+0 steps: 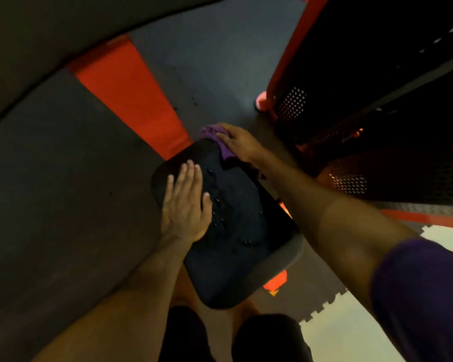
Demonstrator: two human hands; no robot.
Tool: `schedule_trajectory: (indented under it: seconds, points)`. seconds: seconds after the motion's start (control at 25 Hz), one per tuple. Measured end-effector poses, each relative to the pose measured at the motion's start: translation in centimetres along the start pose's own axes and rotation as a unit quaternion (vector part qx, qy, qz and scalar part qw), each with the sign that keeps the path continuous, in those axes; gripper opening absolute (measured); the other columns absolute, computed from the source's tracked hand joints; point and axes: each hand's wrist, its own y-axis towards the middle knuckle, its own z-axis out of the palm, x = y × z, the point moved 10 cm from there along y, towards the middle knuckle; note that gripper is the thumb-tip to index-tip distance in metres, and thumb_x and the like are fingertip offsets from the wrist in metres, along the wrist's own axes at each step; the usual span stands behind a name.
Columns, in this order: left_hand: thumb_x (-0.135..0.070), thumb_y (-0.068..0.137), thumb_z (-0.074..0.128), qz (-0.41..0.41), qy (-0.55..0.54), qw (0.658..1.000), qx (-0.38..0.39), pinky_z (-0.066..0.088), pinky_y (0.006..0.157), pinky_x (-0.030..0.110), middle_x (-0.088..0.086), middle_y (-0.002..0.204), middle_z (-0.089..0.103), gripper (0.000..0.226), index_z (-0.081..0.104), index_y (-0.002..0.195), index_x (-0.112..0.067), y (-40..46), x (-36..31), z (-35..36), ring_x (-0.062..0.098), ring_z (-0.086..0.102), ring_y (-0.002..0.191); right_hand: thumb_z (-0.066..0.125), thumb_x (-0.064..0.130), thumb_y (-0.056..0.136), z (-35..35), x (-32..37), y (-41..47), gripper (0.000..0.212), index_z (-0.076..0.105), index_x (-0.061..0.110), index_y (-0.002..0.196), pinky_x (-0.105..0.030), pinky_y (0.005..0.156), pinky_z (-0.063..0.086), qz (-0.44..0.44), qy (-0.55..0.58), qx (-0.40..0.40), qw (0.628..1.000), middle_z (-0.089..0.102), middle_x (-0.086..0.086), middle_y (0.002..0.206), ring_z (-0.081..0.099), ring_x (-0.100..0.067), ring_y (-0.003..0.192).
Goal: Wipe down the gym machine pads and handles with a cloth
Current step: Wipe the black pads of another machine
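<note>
A black padded seat [236, 244] of the gym machine lies below me, with shiny droplets on its middle. My left hand [185, 202] rests flat on the pad's left side, fingers straight and together. My right hand [238, 143] presses a purple cloth [216, 135] onto the pad's far right corner, with its fingers laid over the cloth. Part of the cloth is hidden under that hand.
The machine's red frame [288, 58] and black perforated weight-stack shroud [377, 105] stand close on the right. A red floor stripe [126, 92] runs across the dark rubber floor [63, 165]. My knees in black shorts [236, 338] are just below the pad. Pale flooring [351, 325] lies at the lower right.
</note>
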Motion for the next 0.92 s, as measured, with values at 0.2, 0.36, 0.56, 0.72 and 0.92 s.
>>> schedule_trajectory:
  seconds: [0.2, 0.36, 0.56, 0.72, 0.92]
  points:
    - [-0.036, 0.098, 0.027, 0.008, -0.002, 1.0, 0.02, 0.012, 0.129, 0.051, 0.012, 0.171, 0.015, 0.072, 0.021, 0.162, -0.004, 0.3, -0.3, 0.4, 0.023, 0.011, 0.159, 0.055, 0.023, 0.103, 0.5, 0.1, 0.9, 0.026, 0.068, 0.016, 0.124, -0.024, 0.094, 0.045, 0.042, 0.093, 0.052, 0.993, 0.068, 0.003, 0.118, 0.062, -0.009, 0.106]
    - [-0.036, 0.097, 0.027, 0.007, 0.007, 0.999, 0.034, 0.013, 0.128, 0.052, 0.015, 0.171, 0.016, 0.073, 0.021, 0.162, -0.002, 0.2, -0.3, 0.5, 0.026, 0.013, 0.159, 0.057, 0.012, 0.102, -2.2, -3.7, -12.7, 0.035, 0.057, 0.012, 0.138, -0.011, 0.101, 0.039, 0.076, 0.134, -0.009, 0.988, 0.059, 0.0, 0.137, 0.055, 0.007, 0.116]
    - [-0.037, 0.098, 0.024, 0.012, 0.028, 0.998, 0.049, 0.01, 0.129, 0.052, 0.017, 0.171, 0.012, 0.074, 0.016, 0.162, -0.001, 0.4, -0.4, 0.8, 0.027, 0.009, 0.159, 0.05, 0.021, 0.105, -3.2, -5.8, -26.5, 0.031, 0.053, 0.03, 0.134, -0.002, 0.088, 0.041, 0.159, 0.082, 0.007, 0.984, 0.062, 0.024, 0.117, 0.059, 0.015, 0.102]
    - [-0.037, 0.098, 0.025, 0.009, 0.037, 0.999, 0.038, 0.012, 0.128, 0.053, 0.017, 0.171, 0.013, 0.074, 0.016, 0.162, 0.0, 0.3, -0.2, 0.7, 0.028, 0.009, 0.159, 0.048, 0.028, 0.107, -3.1, -3.4, -19.1, 0.033, 0.053, 0.028, 0.14, -0.007, 0.096, 0.04, 0.119, 0.076, -0.033, 0.989, 0.061, 0.017, 0.127, 0.055, 0.017, 0.111]
    - [-0.038, 0.097, 0.024, 0.009, 0.03, 0.999, 0.041, 0.011, 0.129, 0.052, 0.015, 0.171, 0.011, 0.075, 0.015, 0.162, -0.002, 0.3, -0.2, 0.8, 0.025, 0.007, 0.16, 0.047, 0.027, 0.106, -0.6, 2.2, -1.3, 0.034, 0.06, 0.021, 0.136, -0.025, 0.103, 0.045, 0.026, -0.016, 0.006, 1.0, 0.066, 0.005, 0.129, 0.061, -0.006, 0.117]
